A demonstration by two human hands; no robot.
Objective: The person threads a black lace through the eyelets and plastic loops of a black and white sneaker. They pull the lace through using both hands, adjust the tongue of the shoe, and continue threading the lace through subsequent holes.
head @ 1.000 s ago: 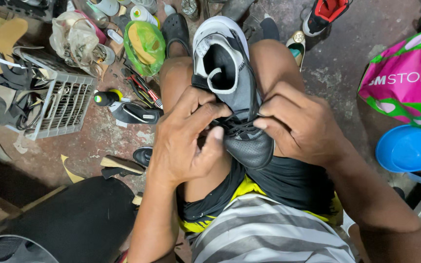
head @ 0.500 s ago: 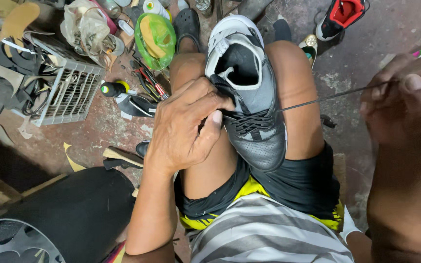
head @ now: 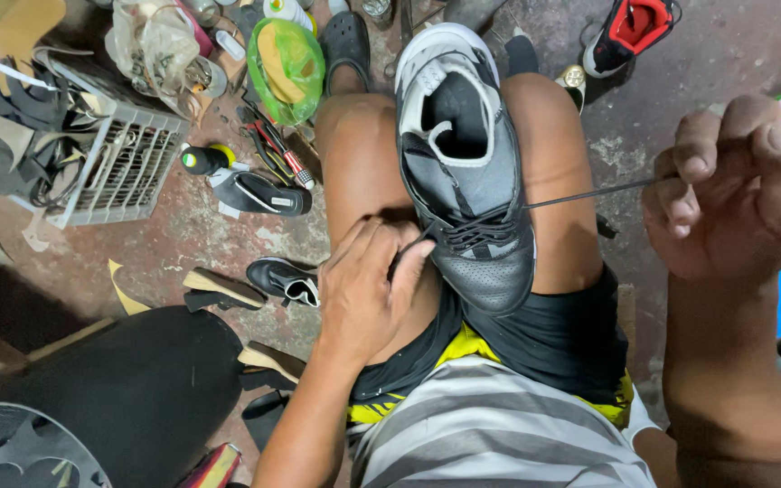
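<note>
A grey and black high-top shoe with a white collar lies between my bare knees, toe toward me. My left hand rests against the shoe's left side by the laces, fingers curled at a lace end. My right hand is raised out to the right, pinching a black shoelace that runs taut from the shoe's eyelets. I wear black shorts and a grey striped shirt.
On the stained concrete floor to the left sit a white wire basket, a green bag with a sole, pliers, loose soles and a black sandal. A black seat is at lower left. A red and black shoe lies at the top right.
My right hand has pulled away from the shoe to the right, drawing the lace out tight. My left hand has slid down beside the shoe's left side.
</note>
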